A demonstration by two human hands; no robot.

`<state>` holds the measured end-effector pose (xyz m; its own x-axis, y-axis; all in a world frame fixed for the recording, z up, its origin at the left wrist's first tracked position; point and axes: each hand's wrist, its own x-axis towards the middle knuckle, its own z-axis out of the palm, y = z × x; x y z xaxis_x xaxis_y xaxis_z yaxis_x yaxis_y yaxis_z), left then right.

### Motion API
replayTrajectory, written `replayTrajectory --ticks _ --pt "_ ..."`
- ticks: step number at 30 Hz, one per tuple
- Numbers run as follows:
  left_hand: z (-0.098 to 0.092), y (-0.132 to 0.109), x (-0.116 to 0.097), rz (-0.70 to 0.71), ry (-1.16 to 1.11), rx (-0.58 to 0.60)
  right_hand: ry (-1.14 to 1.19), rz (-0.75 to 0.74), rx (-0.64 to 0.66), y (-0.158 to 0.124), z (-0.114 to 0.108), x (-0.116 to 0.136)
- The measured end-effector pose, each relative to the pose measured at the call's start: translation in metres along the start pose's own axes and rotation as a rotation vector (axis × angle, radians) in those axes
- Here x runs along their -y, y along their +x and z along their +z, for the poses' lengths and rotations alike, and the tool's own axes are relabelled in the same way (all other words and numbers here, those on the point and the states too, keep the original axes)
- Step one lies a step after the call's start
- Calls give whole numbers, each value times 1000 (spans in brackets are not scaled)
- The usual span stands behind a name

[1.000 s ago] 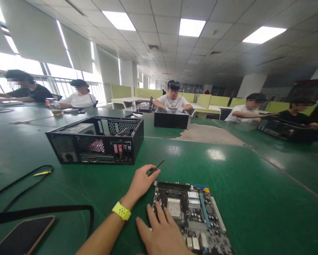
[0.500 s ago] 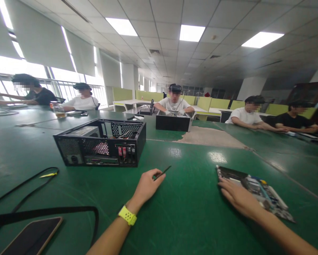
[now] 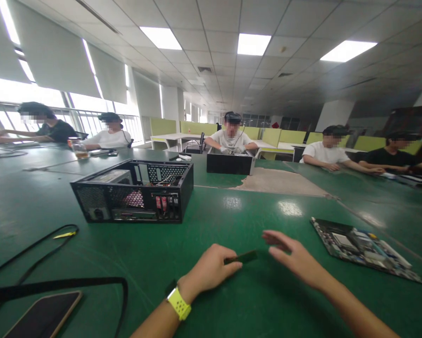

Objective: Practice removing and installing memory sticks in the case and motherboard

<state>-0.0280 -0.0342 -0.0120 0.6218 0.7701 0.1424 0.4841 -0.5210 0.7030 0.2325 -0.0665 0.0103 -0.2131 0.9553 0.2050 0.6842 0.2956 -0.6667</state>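
A thin green RAM stick (image 3: 246,257) juts to the right from my left hand (image 3: 212,266), whose thumb and fingers pinch its near end. Just beyond the stick's free end hovers my right hand (image 3: 295,259), fingers apart and slightly curled, holding nothing and not touching the stick. Further right, a motherboard (image 3: 367,253) lies flat on the green table (image 3: 267,310), with a pale square socket and several slots facing up. At the left, an open black computer case (image 3: 133,202) rests on its side, with a power supply inside.
A phone (image 3: 42,315) and a black strap (image 3: 56,284) lie at the near left, with a thin black cable (image 3: 38,244) behind them. Across the table, a person (image 3: 232,136) has gloved hands in another case (image 3: 230,163). Other people sit on both sides.
My right hand has left the motherboard and come in beside the RAM stick. The motherboard now lies further right. My left hand has moved right and closer with the stick.
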Motion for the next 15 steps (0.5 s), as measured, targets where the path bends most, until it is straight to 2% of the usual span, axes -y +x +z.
replayTrajectory --ticks 2,3,5,6,8,10,11,12,13,15 --pt "6 -4 -11 89 120 50 -14 -122 242 -4 16 35" --pt "6 -6 -16 120 151 67 -56 -153 313 -6 20 44" --pt "-4 -6 -25 156 155 37 -109 -141 358 -8 23 47" --pt "-14 -4 -27 161 153 -40 -100 -114 344 -8 21 44" --pt "-47 4 -27 125 211 -317 -23 -52 303 -5 14 32" --pt "-89 16 -19 -16 419 -676 79 18 248 -3 6 20" --pt "-111 23 -14 -137 566 -796 121 51 216 -2 2 16" --pt "-131 30 -7 -280 707 -846 159 81 186 -1 -1 14" --pt "-148 35 -1 -411 819 -801 193 100 159 0 -3 13" --pt "-172 44 10 -539 916 -632 243 113 118 1 -5 13"
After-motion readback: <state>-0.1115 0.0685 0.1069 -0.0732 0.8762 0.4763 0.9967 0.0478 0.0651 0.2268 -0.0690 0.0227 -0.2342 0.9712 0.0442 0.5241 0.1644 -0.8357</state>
